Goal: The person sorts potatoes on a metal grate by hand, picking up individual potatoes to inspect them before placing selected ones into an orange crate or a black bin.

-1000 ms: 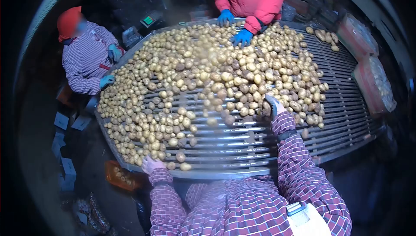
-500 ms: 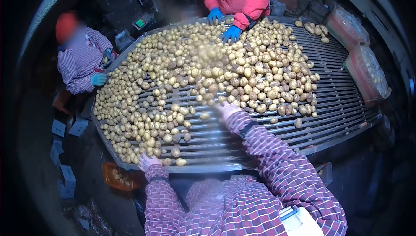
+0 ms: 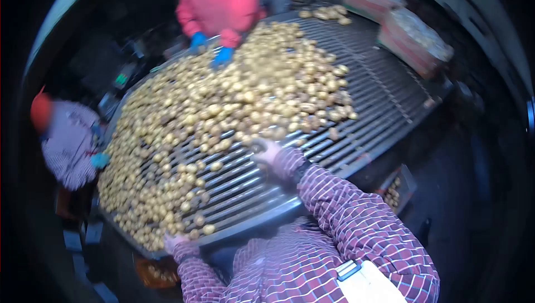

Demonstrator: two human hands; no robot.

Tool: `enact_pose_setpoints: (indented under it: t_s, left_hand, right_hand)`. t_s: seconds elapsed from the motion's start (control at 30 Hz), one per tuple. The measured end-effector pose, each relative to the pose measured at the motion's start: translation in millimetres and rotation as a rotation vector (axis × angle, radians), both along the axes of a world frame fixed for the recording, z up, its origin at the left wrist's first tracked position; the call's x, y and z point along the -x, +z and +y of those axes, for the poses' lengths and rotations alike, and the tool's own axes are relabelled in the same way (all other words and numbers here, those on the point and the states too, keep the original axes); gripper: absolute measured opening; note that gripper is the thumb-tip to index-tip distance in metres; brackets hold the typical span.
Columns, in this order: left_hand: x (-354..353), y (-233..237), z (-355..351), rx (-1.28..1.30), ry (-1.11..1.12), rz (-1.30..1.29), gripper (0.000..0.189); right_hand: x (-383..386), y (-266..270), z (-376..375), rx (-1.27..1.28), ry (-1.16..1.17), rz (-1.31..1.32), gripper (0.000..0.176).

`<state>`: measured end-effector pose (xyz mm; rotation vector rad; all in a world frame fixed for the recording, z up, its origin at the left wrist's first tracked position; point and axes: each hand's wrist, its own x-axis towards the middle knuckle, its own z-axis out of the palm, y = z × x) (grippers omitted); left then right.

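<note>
Many yellow-brown potatoes (image 3: 214, 111) lie spread over a slatted metal sorting table (image 3: 253, 183). My right hand (image 3: 268, 154) is over the bare slats at the near edge of the pile. Its fingers curl around a dark, dirty-looking potato (image 3: 258, 146), blurred by motion. At the table's near left edge, my left hand (image 3: 175, 242) rests against the closest potatoes. The fingers of that hand are small and smeared, so their grip does not show.
Across the table, a co-worker in a red jacket (image 3: 220, 2) has blue-gloved hands (image 3: 223, 57) among the potatoes. Another person in a checked shirt (image 3: 69, 141) stands left. Filled sacks (image 3: 415, 41) sit on the right end. An orange crate (image 3: 147, 275) is below left.
The view has turned, shifting the table and people leftward. My right hand has come back from the pile's edge with a dark potato. My left hand stays by the near left edge.
</note>
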<state>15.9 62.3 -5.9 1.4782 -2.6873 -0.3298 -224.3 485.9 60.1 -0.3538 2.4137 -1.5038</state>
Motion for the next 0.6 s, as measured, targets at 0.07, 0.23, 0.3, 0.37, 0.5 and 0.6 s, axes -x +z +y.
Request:
enact_pose_setpoints:
  t_s: [0.07, 0.23, 0.3, 0.37, 0.5, 0.6]
  left_hand:
    - [9.1, 44.5, 27.3, 0.079, -0.283, -0.439, 0.046]
    - [6.3, 26.2, 17.1, 0.029, -0.002, -0.043, 0.041]
    - [8.8, 9.8, 4.9, 0.068, 0.017, -0.026, 0.040]
    - [8.0, -6.3, -11.0, 0.066, -0.024, -0.011, 0.041]
    - [6.0, 8.1, 4.1, 0.064, -0.015, 0.010, 0.040]
    - [5.8, 30.5, 27.3, 0.046, 0.001, 0.049, 0.038]
  right_hand:
    - [-21.2, 9.2, 80.9, 0.393, -0.173, 0.156, 0.043]
    - [-96.2, 60.0, 259.4, 1.324, -0.722, -0.071, 0.022]
    - [-131.7, 35.1, 330.6, 1.369, -0.882, 0.015, 0.024]
    - [-179.4, 37.6, 367.3, 1.413, -1.093, 0.025, 0.029]
    - [-248.6, -33.5, 420.8, 1.375, -1.542, -0.118, 0.041]
    - [-259.6, -82.1, 444.9, 0.868, -1.647, -0.557, 0.055]
